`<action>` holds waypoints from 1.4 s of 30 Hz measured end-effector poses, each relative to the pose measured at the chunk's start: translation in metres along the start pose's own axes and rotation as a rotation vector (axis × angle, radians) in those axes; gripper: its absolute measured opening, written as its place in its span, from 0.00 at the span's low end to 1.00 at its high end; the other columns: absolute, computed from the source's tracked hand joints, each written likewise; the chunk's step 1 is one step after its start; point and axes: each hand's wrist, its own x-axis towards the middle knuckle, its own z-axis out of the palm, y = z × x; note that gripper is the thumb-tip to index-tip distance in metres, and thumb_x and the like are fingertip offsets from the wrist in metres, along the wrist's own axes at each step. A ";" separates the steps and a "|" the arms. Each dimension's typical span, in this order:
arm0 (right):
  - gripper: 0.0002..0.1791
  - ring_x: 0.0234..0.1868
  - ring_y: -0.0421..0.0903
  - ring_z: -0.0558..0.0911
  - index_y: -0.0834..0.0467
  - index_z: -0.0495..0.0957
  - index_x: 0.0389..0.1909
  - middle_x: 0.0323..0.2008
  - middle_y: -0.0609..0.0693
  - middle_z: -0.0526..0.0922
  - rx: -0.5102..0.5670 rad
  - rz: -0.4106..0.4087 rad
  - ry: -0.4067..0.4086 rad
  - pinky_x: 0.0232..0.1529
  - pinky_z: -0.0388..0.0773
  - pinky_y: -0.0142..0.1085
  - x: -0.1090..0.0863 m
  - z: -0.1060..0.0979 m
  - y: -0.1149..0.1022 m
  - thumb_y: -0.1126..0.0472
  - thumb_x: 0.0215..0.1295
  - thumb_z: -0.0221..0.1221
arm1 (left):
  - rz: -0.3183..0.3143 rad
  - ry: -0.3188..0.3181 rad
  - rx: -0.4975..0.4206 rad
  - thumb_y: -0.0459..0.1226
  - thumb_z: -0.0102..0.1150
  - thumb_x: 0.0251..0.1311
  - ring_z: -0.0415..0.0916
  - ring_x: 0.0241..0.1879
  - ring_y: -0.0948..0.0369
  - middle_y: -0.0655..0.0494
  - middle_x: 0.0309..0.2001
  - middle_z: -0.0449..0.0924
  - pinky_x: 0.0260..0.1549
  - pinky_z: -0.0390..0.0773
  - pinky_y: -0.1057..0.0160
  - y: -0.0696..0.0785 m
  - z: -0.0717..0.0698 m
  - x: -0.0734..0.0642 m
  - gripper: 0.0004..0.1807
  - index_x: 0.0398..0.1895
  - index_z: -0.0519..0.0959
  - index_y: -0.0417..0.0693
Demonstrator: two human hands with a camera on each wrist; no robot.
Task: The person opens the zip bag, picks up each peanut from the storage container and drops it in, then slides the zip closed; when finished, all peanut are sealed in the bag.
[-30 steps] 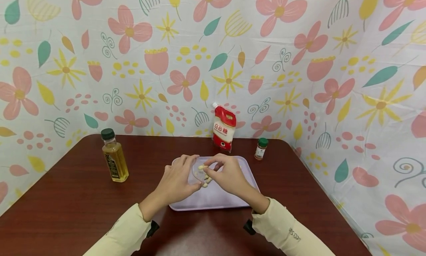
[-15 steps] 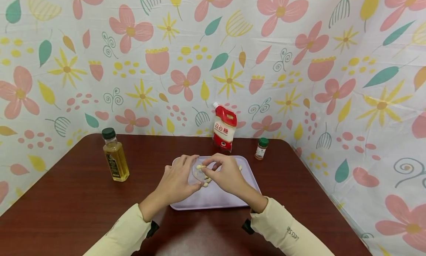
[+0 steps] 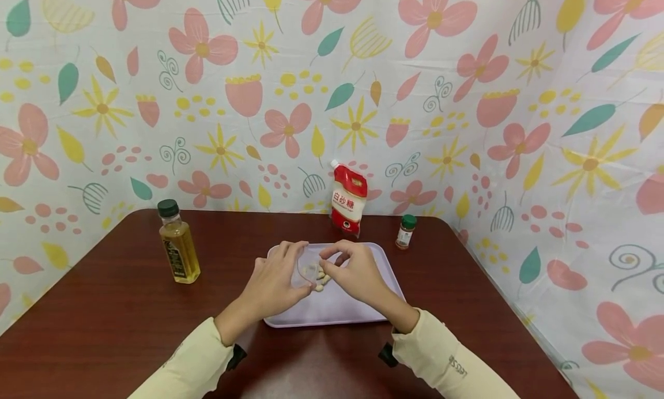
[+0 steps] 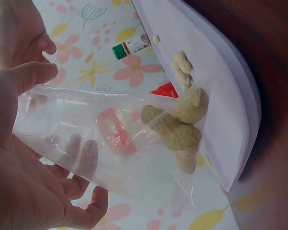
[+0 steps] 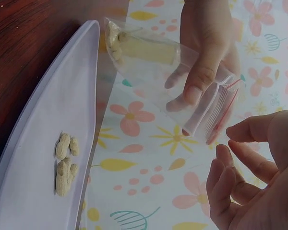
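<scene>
My left hand (image 3: 272,281) grips a clear zip-lock bag (image 5: 156,91) near its mouth, thumb on one side and fingers on the other. Several unshelled peanuts (image 4: 175,132) lie in the bag's bottom corner, seen through the plastic in the left wrist view. Just off the bag's red-striped mouth is my right hand (image 5: 259,177), its fingers loosely bent and thumb and index fingertips close together, with nothing seen between them. Below, more peanuts (image 5: 63,175) rest on a pale purple tray (image 3: 342,312). In the head view the hands partly cover bag and tray.
A red and white sugar pouch (image 3: 349,200) stands behind the tray. To its right is a small green-capped spice jar (image 3: 406,233). An oil bottle (image 3: 178,246) stands at the left of the brown table (image 3: 104,330). A flowered cloth (image 3: 290,99) hangs behind.
Earlier my right fingers pinched a peanut over the bag and moved slightly left with it. Now the peanut is gone from them, and the hand has drawn slightly right. The left hand has barely moved.
</scene>
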 end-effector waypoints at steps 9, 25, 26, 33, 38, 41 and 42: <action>0.03 0.24 0.43 0.80 0.58 0.87 0.31 0.31 0.48 0.87 -0.039 0.056 -0.005 0.21 0.76 0.33 0.001 0.002 0.011 0.68 0.56 0.68 | -0.042 0.002 -0.001 0.50 0.74 0.49 0.74 0.50 0.53 0.52 0.54 0.73 0.38 0.71 0.45 -0.006 -0.008 0.002 0.43 0.67 0.68 0.46; 0.03 0.24 0.43 0.80 0.61 0.86 0.33 0.33 0.48 0.87 -0.084 0.142 -0.154 0.23 0.77 0.34 0.005 0.015 0.041 0.67 0.57 0.67 | -0.049 -0.003 0.004 0.51 0.73 0.50 0.74 0.51 0.53 0.51 0.54 0.74 0.38 0.71 0.46 -0.006 -0.009 0.004 0.43 0.68 0.68 0.46; 0.03 0.24 0.42 0.80 0.61 0.86 0.33 0.34 0.49 0.87 -0.084 0.142 -0.172 0.24 0.77 0.34 0.006 0.016 0.043 0.67 0.57 0.67 | -0.049 -0.004 0.004 0.51 0.73 0.50 0.74 0.51 0.53 0.52 0.54 0.74 0.38 0.71 0.46 -0.006 -0.009 0.004 0.43 0.68 0.68 0.46; 0.05 0.27 0.41 0.83 0.63 0.86 0.34 0.36 0.56 0.87 -0.086 0.129 -0.272 0.28 0.78 0.32 0.012 0.022 0.055 0.69 0.56 0.68 | -0.052 0.004 0.006 0.51 0.73 0.50 0.74 0.51 0.53 0.52 0.54 0.74 0.39 0.71 0.45 -0.006 -0.008 0.003 0.43 0.68 0.68 0.46; 0.06 0.38 0.47 0.85 0.65 0.87 0.34 0.33 0.53 0.88 -0.103 0.108 -0.316 0.37 0.80 0.37 0.017 0.026 0.060 0.69 0.53 0.69 | -0.055 0.004 0.002 0.50 0.73 0.49 0.74 0.51 0.52 0.52 0.53 0.74 0.38 0.71 0.45 -0.006 -0.007 0.002 0.43 0.67 0.68 0.46; 0.06 0.40 0.49 0.85 0.64 0.87 0.33 0.32 0.52 0.88 -0.109 0.112 -0.343 0.41 0.79 0.41 0.018 0.029 0.062 0.69 0.53 0.70 | -0.052 0.008 -0.002 0.50 0.73 0.49 0.74 0.50 0.53 0.52 0.53 0.74 0.38 0.71 0.45 -0.005 -0.007 0.002 0.43 0.67 0.68 0.46; 0.05 0.41 0.49 0.85 0.63 0.87 0.33 0.32 0.51 0.88 -0.112 0.119 -0.355 0.41 0.79 0.40 0.018 0.031 0.064 0.69 0.53 0.70 | -0.051 0.010 -0.004 0.50 0.73 0.49 0.74 0.50 0.53 0.52 0.53 0.74 0.38 0.71 0.46 -0.005 -0.007 0.002 0.43 0.67 0.68 0.46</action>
